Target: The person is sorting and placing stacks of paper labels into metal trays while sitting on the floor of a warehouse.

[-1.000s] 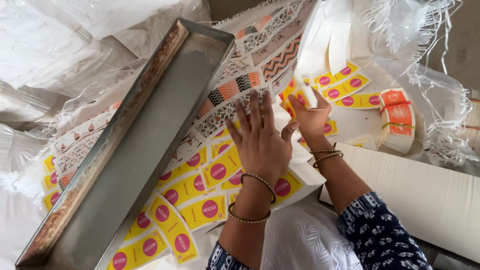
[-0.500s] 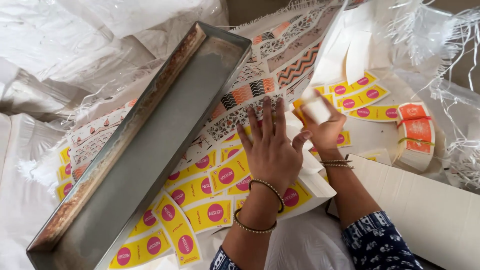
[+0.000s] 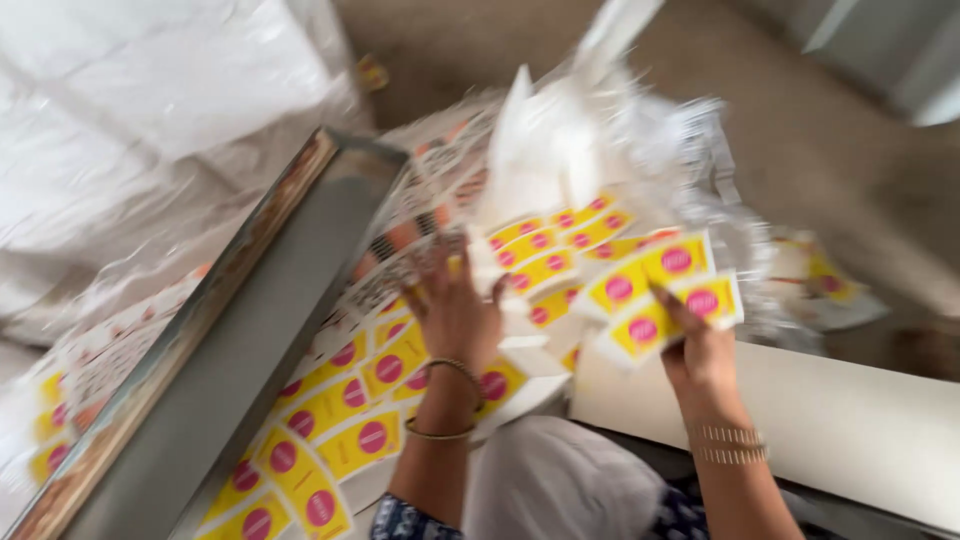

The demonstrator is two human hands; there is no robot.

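Since the earlier frame the right hand (image 3: 700, 345) had lifted a strip of labels (image 3: 640, 285) off the pile; its grip was clenched on the strip's near edge. The left hand (image 3: 455, 310) lay flat, grip released, on the sheet (image 3: 330, 410) below and left. A tray (image 3: 250, 350) stood further left. The frame was blurred.

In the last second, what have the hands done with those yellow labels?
The right hand has taken hold of a bunch of yellow labels and lifted it up off the pile, white wrapping trailing above. The left hand stays pressed flat on the labels spread below. The long metal tray lies where it was. The view is blurred.
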